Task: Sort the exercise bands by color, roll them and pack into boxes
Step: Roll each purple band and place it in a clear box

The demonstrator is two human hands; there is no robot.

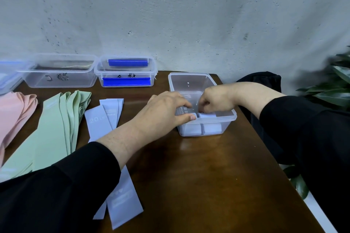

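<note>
A rolled lavender band point(206, 115) is sitting at the near end of the open clear box point(191, 78), above two rolls already lying against the front wall, and seating it well probably means pressing it down snug beside them so it does not unroll. Both hands are reaching into the box close together: the right hand point(216, 98) is pinching the roll with curled fingers, while the left hand point(166, 109) is arching over the rim, its thumb against the roll. Flat lavender bands point(106, 119), green bands point(62, 125) and pink bands point(13, 115) are waiting on the table point(208, 176).
</note>
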